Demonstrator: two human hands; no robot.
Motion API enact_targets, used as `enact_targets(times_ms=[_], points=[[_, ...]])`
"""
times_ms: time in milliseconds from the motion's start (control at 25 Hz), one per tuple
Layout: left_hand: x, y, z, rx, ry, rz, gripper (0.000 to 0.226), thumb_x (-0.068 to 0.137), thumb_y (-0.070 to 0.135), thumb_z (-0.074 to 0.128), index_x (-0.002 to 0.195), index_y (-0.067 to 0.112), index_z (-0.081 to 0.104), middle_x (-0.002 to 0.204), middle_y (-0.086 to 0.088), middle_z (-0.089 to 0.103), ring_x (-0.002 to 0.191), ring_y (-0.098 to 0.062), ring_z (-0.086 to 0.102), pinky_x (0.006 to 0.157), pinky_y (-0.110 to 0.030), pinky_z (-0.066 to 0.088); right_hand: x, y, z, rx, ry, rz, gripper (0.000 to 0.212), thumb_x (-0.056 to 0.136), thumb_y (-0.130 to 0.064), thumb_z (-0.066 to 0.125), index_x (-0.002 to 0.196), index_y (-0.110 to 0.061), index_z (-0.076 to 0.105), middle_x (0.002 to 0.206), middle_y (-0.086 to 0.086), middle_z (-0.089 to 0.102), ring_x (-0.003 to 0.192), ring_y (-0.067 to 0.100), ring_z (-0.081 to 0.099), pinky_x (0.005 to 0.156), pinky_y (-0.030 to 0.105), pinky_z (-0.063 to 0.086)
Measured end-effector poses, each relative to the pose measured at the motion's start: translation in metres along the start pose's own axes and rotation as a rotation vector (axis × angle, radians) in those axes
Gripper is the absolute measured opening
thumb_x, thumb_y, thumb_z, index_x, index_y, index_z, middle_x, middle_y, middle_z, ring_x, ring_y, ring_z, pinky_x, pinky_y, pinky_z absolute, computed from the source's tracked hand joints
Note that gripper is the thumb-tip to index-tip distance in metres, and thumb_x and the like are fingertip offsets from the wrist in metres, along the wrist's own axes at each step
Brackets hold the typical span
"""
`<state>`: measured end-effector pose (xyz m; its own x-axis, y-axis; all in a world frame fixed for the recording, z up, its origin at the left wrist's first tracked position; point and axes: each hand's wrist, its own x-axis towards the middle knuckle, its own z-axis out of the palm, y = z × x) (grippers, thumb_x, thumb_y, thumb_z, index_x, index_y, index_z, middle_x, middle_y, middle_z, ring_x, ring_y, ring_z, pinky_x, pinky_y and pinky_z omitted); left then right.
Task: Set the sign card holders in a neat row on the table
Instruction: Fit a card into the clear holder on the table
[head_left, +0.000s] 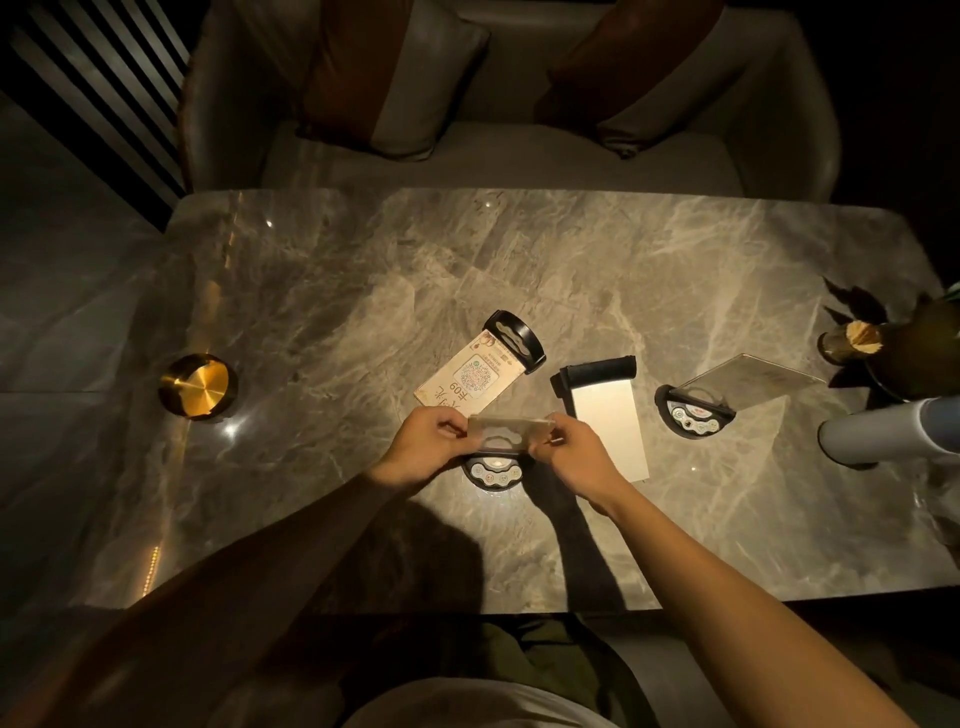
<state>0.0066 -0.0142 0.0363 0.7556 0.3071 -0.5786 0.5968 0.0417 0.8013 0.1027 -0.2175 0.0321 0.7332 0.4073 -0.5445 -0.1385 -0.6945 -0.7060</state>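
A grey marble table (519, 260) fills the view, with a cushioned sofa (493, 156) beyond its far edge. Near the middle, the left hand (426, 449) and right hand (574, 449) each pinch one end of a clear sign card holder (511, 428), upright above its round black base. Just behind it a holder with a printed card (467, 376) lies flat; a white-card holder (610, 415) lies to its right, another (727, 389) farther right, possibly tilted. A brass ashtray (197, 385) sits far left.
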Motion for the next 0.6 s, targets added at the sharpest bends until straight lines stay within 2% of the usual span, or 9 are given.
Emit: enact_targets(times_ms=[40, 160, 240, 320, 360, 400, 440, 560, 600], points=[[-0.002, -0.002, 0.001, 0.009, 0.008, -0.003, 0.022, 0.075, -0.007, 0.081, 0.072, 0.014, 0.076, 0.077, -0.011, 0.076, 0.078, -0.028, 0.074, 0.075, -0.038, 0.063, -0.003, 0.001, 0.0, -0.012, -0.005, -0.007, 0.008, 0.089, -0.011, 0.065, 0.097, -0.009, 0.066, 0.094, 0.005, 0.072, 0.091, 0.025, 0.066, 0.08, 0.037, 0.055], [-0.012, -0.006, 0.007, 0.069, 0.05, 0.008, 0.014, 0.076, -0.012, 0.078, 0.08, 0.001, 0.073, 0.075, -0.001, 0.071, 0.065, -0.003, 0.071, 0.058, -0.013, 0.053, -0.011, 0.001, 0.001, -0.065, 0.003, -0.031, 0.009, 0.09, -0.008, 0.061, 0.093, -0.016, 0.065, 0.092, 0.002, 0.071, 0.085, 0.023, 0.066, 0.07, 0.031, 0.052], [-0.014, -0.011, 0.007, 0.071, 0.091, 0.014, 0.013, 0.075, -0.011, 0.079, 0.084, -0.004, 0.073, 0.078, -0.005, 0.073, 0.071, -0.003, 0.073, 0.061, -0.016, 0.057, -0.013, -0.002, 0.003, -0.082, 0.0, -0.056, 0.009, 0.092, -0.009, 0.06, 0.092, -0.018, 0.063, 0.094, 0.001, 0.071, 0.087, 0.021, 0.066, 0.07, 0.029, 0.054], [-0.016, -0.015, 0.001, 0.026, 0.114, 0.027, 0.015, 0.074, -0.01, 0.08, 0.084, -0.001, 0.073, 0.089, -0.013, 0.076, 0.088, -0.022, 0.076, 0.076, -0.036, 0.064, -0.014, -0.011, 0.005, -0.127, -0.006, -0.101, 0.009, 0.093, -0.011, 0.061, 0.091, -0.019, 0.06, 0.098, 0.0, 0.071, 0.09, 0.019, 0.066, 0.075, 0.029, 0.056], [-0.016, -0.016, -0.003, 0.007, 0.131, 0.02, 0.016, 0.074, -0.01, 0.079, 0.086, 0.0, 0.074, 0.094, -0.014, 0.077, 0.093, -0.028, 0.075, 0.081, -0.045, 0.063, -0.013, -0.016, 0.006, -0.169, -0.02, -0.132, 0.008, 0.094, -0.012, 0.06, 0.091, -0.02, 0.06, 0.099, 0.001, 0.07, 0.091, 0.018, 0.065, 0.077, 0.03, 0.055], [-0.017, -0.017, -0.007, -0.019, 0.149, 0.026, 0.017, 0.075, -0.01, 0.079, 0.088, 0.0, 0.074, 0.097, -0.014, 0.077, 0.096, -0.029, 0.075, 0.083, -0.047, 0.063, -0.012, -0.021, 0.008, -0.205, -0.038, -0.156, 0.007, 0.095, -0.013, 0.06, 0.092, -0.019, 0.06, 0.099, 0.001, 0.069, 0.091, 0.018, 0.064, 0.079, 0.032, 0.055], [-0.019, -0.019, -0.012, -0.019, 0.155, 0.03, 0.017, 0.077, -0.01, 0.078, 0.091, -0.002, 0.073, 0.099, -0.015, 0.077, 0.094, -0.027, 0.075, 0.082, -0.044, 0.063, -0.011, -0.025, 0.011, -0.229, -0.056, -0.175, 0.005, 0.095, -0.013, 0.06, 0.094, -0.018, 0.06, 0.1, 0.002, 0.069, 0.091, 0.019, 0.063, 0.079, 0.033, 0.054], [-0.032, -0.023, -0.025, 0.057, 0.19, 0.064, 0.018, 0.08, -0.01, 0.075, 0.097, -0.012, 0.069, 0.093, -0.018, 0.074, 0.074, -0.01, 0.072, 0.068, -0.022, 0.061, -0.01, -0.038, 0.025, -0.249, -0.109, -0.216, 0.005, 0.096, -0.015, 0.058, 0.094, -0.017, 0.062, 0.102, 0.002, 0.07, 0.092, 0.021, 0.064, 0.079, 0.034, 0.055], [-0.035, -0.029, -0.03, 0.054, 0.209, 0.05, 0.018, 0.08, -0.01, 0.075, 0.097, -0.012, 0.07, 0.092, -0.018, 0.075, 0.073, -0.011, 0.071, 0.066, -0.02, 0.059, -0.011, -0.041, 0.031, -0.245, -0.128, -0.215, 0.009, 0.097, -0.015, 0.057, 0.09, -0.02, 0.061, 0.099, 0.001, 0.069, 0.091, 0.02, 0.064, 0.076, 0.033, 0.054]])
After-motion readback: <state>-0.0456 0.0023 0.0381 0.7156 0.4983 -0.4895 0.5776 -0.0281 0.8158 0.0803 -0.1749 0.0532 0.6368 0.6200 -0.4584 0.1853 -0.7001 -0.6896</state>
